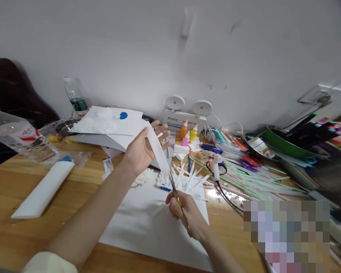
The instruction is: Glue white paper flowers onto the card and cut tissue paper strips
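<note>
My left hand (140, 151) holds a white paper strip (157, 153) by its upper part between thumb and palm side, with the other fingers spread. The strip slants down to the right. In my right hand (184, 212) is a pair of scissors (176, 193) with gold handles, its blades at the lower end of the strip. Beneath both hands lies a large white sheet (147, 231). Several thin cut paper strips (189, 178) fan out on it, beside a heap of small white pieces (143, 178) and a blue pen-like item (165, 188).
A white glue gun (215, 165) stands to the right, its cord trailing forward. Paint bottles (185, 138) and a router (184, 119) are at the wall. Large bottle (22, 132) and rolled white paper (44, 191) lie left; coloured sticks (244, 178) clutter the right.
</note>
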Available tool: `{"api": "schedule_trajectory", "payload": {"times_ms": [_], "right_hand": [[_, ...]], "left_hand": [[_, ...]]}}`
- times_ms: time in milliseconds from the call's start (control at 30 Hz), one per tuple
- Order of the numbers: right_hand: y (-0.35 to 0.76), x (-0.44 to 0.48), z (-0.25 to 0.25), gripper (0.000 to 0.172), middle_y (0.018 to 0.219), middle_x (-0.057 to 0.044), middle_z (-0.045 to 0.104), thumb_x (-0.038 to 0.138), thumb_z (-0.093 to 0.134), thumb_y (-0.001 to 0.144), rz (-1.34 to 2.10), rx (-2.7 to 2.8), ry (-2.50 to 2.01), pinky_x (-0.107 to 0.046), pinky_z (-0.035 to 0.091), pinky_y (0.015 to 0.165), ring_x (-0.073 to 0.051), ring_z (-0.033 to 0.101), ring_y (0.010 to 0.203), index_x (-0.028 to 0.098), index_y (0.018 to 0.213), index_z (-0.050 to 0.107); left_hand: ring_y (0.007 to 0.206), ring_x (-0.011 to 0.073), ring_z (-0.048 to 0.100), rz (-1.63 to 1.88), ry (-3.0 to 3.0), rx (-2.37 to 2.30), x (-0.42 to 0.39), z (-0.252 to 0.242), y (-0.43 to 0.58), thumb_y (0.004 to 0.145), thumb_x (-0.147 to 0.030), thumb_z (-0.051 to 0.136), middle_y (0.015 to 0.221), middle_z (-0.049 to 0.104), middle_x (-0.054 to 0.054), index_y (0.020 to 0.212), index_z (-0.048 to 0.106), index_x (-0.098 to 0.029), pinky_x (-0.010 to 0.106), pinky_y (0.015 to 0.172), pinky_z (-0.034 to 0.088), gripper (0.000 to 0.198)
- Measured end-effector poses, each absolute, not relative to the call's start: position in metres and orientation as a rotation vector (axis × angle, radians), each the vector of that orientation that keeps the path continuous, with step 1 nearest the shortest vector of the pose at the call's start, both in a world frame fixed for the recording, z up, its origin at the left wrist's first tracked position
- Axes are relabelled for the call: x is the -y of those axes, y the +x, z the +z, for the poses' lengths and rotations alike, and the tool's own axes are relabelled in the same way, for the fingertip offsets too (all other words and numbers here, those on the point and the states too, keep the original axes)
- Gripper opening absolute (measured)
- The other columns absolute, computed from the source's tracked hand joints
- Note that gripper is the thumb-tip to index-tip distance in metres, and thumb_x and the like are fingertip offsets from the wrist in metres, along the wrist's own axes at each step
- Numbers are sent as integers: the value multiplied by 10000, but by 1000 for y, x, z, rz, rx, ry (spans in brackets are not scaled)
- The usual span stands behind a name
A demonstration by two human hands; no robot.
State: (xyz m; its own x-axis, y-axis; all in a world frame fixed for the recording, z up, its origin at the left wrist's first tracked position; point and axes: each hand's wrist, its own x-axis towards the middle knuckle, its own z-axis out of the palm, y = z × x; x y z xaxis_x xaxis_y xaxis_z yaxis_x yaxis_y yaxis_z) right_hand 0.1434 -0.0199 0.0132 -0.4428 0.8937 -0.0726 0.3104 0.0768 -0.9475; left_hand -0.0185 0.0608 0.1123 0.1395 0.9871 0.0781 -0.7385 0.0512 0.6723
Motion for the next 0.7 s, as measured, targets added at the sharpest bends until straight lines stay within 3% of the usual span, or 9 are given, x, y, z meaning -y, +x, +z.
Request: {"api": "schedule_trajectory", "payload": {"times_ms": [700], "right_hand": [[141, 21, 17, 478, 536, 33, 396, 567, 337, 803, 1442, 1784, -1199, -213, 273, 454, -91, 371, 486, 120, 781, 505]], "left_hand": [[1041, 240, 520, 1329, 649, -508, -56, 109, -4, 843, -232, 361, 1023, 607, 89, 1045, 526, -167, 470, 876, 408, 269]]}}
